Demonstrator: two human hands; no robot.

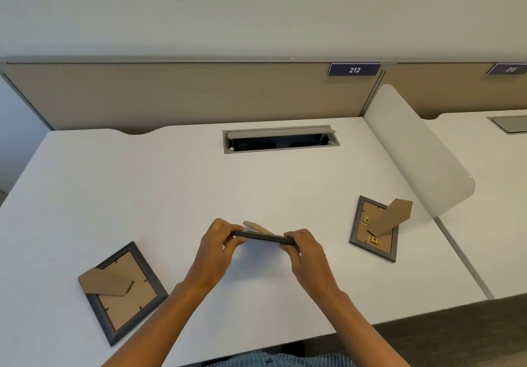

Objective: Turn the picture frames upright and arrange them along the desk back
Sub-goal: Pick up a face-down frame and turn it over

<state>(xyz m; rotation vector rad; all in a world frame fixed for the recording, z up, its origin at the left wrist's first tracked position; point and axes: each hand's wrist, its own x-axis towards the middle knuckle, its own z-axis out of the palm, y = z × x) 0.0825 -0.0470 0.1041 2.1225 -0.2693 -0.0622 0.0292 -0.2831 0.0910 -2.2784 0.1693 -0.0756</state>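
Nearest you, bottom centre: a striped garment at the lower edge, with both your forearms reaching up into the middle of the picture.
Left frame, lower left: it lies face down on the desk [171, 184], cardboard back up, its easel flap folded flat across the upper corner. Not yet turned upright.
Your left hand [218, 242]: it is pinching the left end of the held frame [263, 237], thumb on the near side and fingers curled over the top.
Your right hand [303, 248]: it is pinching the right end the same way, fingers wrapped round the dark edge.
Held frame, centre: you have it lifted clear of the desk, seen edge-on, with its easel flap [258, 228] sticking out on the far side.
Right frame [373, 228], middle right: face down, easel flap raised off the back, brass clips showing. It lies near the white divider [422, 153].
Cable tray [281, 138], upper centre: its lid is open, leaving a dark slot at the desk back.
Back panel, top: tan partition carrying a tag that reads 212.
Risk, slip: you grip only by the thin ends, so a twist could drop the frame.
Risk, easel: if the flap is not swung fully out, the frame will likely topple when stood.
Risk, slot: setting a frame too close to the open tray could let its foot fall in.
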